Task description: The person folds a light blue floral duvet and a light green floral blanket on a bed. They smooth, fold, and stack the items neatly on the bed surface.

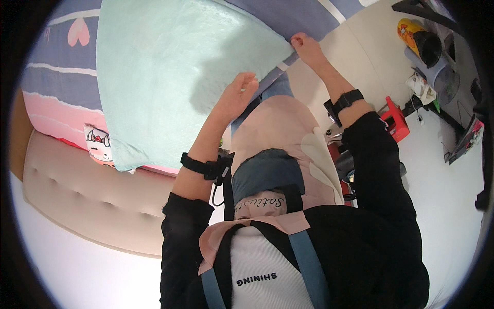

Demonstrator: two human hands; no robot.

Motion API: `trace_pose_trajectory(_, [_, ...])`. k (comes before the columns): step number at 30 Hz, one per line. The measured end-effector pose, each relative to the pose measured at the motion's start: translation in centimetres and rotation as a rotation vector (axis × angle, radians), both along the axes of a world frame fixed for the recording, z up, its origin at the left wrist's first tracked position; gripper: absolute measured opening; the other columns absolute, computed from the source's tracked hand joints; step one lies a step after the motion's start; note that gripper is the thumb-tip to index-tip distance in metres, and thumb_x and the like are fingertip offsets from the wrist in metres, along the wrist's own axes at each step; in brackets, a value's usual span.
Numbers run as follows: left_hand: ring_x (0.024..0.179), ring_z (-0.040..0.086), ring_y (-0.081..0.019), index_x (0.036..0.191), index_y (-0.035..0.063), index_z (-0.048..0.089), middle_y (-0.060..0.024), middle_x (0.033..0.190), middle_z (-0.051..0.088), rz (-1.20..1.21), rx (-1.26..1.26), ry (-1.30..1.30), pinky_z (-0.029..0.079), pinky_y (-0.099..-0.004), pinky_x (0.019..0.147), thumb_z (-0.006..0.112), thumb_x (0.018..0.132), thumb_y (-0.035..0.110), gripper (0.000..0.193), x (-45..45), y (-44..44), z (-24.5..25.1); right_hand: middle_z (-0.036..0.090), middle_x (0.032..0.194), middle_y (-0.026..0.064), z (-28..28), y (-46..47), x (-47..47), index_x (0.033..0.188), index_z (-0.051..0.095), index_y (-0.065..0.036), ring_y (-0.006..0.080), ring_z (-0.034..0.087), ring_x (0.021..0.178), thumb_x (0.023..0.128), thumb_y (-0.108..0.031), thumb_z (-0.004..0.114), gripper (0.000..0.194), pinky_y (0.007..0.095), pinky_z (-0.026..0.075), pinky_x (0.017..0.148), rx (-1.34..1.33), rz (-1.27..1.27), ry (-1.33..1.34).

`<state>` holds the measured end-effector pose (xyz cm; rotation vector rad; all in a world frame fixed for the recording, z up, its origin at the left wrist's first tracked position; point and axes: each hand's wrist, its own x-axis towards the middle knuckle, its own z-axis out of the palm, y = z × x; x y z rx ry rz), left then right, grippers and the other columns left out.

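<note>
A mint-green plush blanket (154, 77) lies spread over a bed with a blue, white and pink striped cover (61, 83). At the blanket's near right corner, my right hand (308, 49) has its fingers closed on the fabric edge. My left hand (238, 94) is over the blanket's near edge, its fingers loosely curled and apart from the thumb. Nothing shows in the left hand, and whether it touches the cloth is unclear.
A padded beige headboard (96, 189) borders the bed on the left, beside a cartoon-print pillow (98, 145) partly under the blanket. To the right are a yellow container (409, 34), a red plastic object (395, 119) and a white surface (428, 154). I wear a pink apron (278, 119).
</note>
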<state>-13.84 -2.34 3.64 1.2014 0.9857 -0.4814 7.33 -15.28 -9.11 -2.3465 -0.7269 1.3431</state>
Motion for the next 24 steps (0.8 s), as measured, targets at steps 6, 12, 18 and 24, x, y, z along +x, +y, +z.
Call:
trace_pose_trajectory(6, [0.094, 0.056, -0.0260, 0.106, 0.0000, 0.051, -0.0163, 0.097, 0.059, 0.020, 0.164, 0.265, 0.042, -0.0330, 0.081, 0.047, 0.087, 0.030, 0.037, -7.8, 1.6, -0.2, 0.057, 0.096, 0.0114, 3.3, 5.6, -0.1, 0.096, 0.056, -0.006, 0.0285, 0.054, 0.090, 0.081, -0.018, 0.051, 0.020, 0.0368, 0.043, 0.079, 0.231, -0.063, 0.031])
trace_pose_trajectory(12, [0.089, 0.057, -0.0199, 0.105, -0.0044, 0.050, -0.0136, 0.094, 0.060, 0.281, 0.206, 0.415, 0.042, -0.0301, 0.080, 0.041, 0.089, 0.030, 0.039, -15.2, 1.8, 1.0, 0.041, 0.125, 0.0102, 5.8, 12.0, -4.1, 0.118, 0.047, -0.011, 0.0284, 0.038, 0.114, 0.081, -0.015, 0.052, 0.037, 0.0377, 0.034, 0.092, 0.560, 0.559, -0.216])
trace_pose_trajectory(18, [0.086, 0.057, -0.0200, 0.102, -0.0032, 0.051, -0.0124, 0.090, 0.060, 0.417, 0.224, 0.472, 0.043, -0.0312, 0.077, 0.042, 0.088, 0.032, 0.039, -22.4, -3.5, 0.5, 0.031, 0.135, 0.0073, 6.4, 11.2, -8.1, 0.126, 0.040, -0.014, 0.0272, 0.028, 0.124, 0.078, -0.015, 0.055, 0.050, 0.0401, 0.026, 0.100, 0.267, 1.033, -0.303])
trace_pose_trajectory(24, [0.084, 0.057, -0.0276, 0.097, -0.0021, 0.053, -0.0171, 0.088, 0.060, 0.562, 0.244, 0.580, 0.043, -0.0348, 0.076, 0.045, 0.085, 0.034, 0.039, -32.5, -9.6, -1.5, 0.029, 0.136, 0.0122, 4.9, 9.6, -8.2, 0.128, 0.037, -0.008, 0.0305, 0.027, 0.125, 0.078, -0.017, 0.054, 0.053, 0.0418, 0.025, 0.101, 0.172, 1.098, -0.423])
